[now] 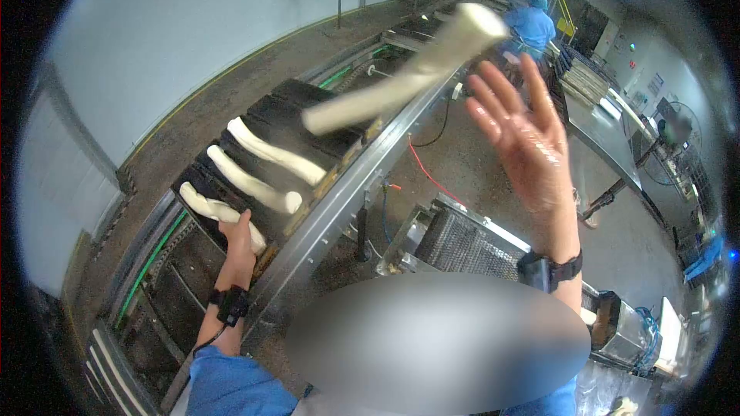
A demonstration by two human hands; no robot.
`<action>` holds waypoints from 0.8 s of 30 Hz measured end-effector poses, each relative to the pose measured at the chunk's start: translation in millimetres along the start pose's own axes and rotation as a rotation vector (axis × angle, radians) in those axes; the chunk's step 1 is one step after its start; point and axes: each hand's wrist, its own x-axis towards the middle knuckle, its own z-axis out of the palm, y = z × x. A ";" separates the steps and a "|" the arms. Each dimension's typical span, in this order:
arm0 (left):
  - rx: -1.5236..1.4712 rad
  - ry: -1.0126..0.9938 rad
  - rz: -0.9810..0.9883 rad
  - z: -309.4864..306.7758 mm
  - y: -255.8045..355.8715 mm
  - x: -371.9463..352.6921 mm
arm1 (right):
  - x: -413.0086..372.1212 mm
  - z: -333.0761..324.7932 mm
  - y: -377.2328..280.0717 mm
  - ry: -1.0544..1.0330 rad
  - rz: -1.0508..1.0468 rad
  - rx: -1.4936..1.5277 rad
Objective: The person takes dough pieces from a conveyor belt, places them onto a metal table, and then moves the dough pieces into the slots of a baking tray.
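Observation:
My left hand point(239, 236) grips the near end of a pale, peeled, root-like piece point(203, 204) on the dark slats of the conveyor point(281, 108). Beside it on the slats lie two more long pale pieces, a middle one point(247, 180) and a farther one point(274, 152). A thicker pale piece point(412, 73), blurred by motion, is in the air above the conveyor's metal edge. Just right of its thick end my right hand point(524, 131) is raised, wet, palm showing and fingers spread, apart from the piece and holding nothing.
A metal rail point(362, 173) runs along the conveyor's right side. Below it stands a mesh-topped machine point(470, 245). A person in blue point(533, 27) is farther along the line, near a metal table point(597, 135). Red and blue hoses hang below the rail.

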 end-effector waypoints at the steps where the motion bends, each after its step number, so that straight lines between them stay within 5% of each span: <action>1: -0.008 -0.019 -0.018 6.8 -4.4 8.3 | -0.4 -1.3 4.9 -0.004 0.052 -0.089; 5: 0.120 0.106 0.002 38.0 12.4 -3.7 | -42.0 -49.2 34.2 0.023 0.286 -0.600; 9: 0.048 0.141 0.002 57.3 27.6 -13.9 | -151.0 -177.6 67.4 0.014 0.527 -1.352; 12: -0.005 0.177 -0.015 69.7 32.4 -19.1 | -251.3 -241.7 56.1 0.084 0.931 -1.841; 16: -0.184 0.072 0.090 74.3 19.4 -9.8 | -354.6 -286.9 25.4 0.380 1.479 -1.624; 20: -0.090 0.095 0.092 75.4 15.3 1.3 | -356.5 -216.9 -2.4 0.350 1.134 -1.788; 22: -0.064 0.141 0.095 77.3 9.5 7.2 | -362.7 -218.3 2.8 0.080 0.962 -2.261; 24: -0.039 0.180 0.095 75.4 10.9 3.9 | -357.0 -231.4 12.0 0.127 1.050 -2.159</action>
